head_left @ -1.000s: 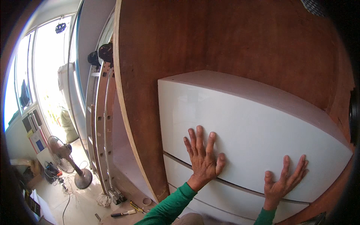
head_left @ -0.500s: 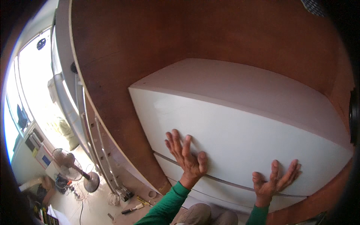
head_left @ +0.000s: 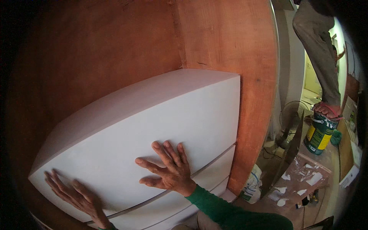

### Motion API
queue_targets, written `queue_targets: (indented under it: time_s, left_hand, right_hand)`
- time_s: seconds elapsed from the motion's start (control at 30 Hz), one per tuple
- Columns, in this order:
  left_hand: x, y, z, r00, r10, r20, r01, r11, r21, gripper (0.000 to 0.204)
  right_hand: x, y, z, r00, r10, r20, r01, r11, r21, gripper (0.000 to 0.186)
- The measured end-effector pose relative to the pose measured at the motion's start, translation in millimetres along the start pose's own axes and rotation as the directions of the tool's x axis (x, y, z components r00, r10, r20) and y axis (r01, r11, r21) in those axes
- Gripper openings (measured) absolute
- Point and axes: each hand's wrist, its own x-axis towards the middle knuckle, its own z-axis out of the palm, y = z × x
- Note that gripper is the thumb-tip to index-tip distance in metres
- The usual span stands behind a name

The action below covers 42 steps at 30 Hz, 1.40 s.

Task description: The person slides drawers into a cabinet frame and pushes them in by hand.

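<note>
Both of my hands rest on the glossy white upper front [head_left: 130,126] of a drawer unit, fingers apart and holding nothing. My left hand [head_left: 76,195] is near its lower left end, fingertips against the panel. My right hand [head_left: 165,166] spreads across the middle, just above the gap over a second white drawer [head_left: 214,165]. The unit sits inside a reddish-brown wooden enclosure [head_left: 96,50], against its back and side panels. Green sleeves cover my forearms.
At the right, another person's leg [head_left: 320,46] comes down with the bare foot on a green-and-yellow bucket [head_left: 318,136]. Below it lies a board [head_left: 295,174] with white smears. A fan [head_left: 291,119] and a white sack [head_left: 253,184] stand beside the enclosure's edge.
My view has swung rightward: the doorway and ladder left the picture, while the person's leg and bucket came in. Both hands still press open on the white front.
</note>
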Motion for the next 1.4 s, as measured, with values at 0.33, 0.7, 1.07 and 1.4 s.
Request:
queue_targets:
  time_s: [0.33,0.7,1.07,1.4]
  left_hand:
    - [67.7,-63.9,0.7,0.993,-0.059,0.103,0.061,0.998,-0.015,0.051]
    - [73.0,-78.5,3.2,0.995,-0.035,0.098,0.035,0.999,0.006,0.045]
    - [74.9,-70.9,0.0,0.993,-0.018,0.113,0.018,1.000,0.002,0.044]
    - [75.5,-65.9,-2.9,0.989,-0.048,0.141,0.048,0.999,0.004,0.047]
  right_hand:
    - [8.2,-12.3,5.0,1.000,0.003,-0.016,-0.003,1.000,0.005,0.073]
    - [6.9,-10.5,9.9,0.999,0.002,-0.035,-0.001,1.000,0.022,0.074]
    - [6.5,-10.2,8.8,0.999,0.017,-0.031,-0.017,1.000,0.008,0.073]
    - [5.0,-9.6,8.3,1.000,0.020,-0.021,-0.020,1.000,0.014,0.073]
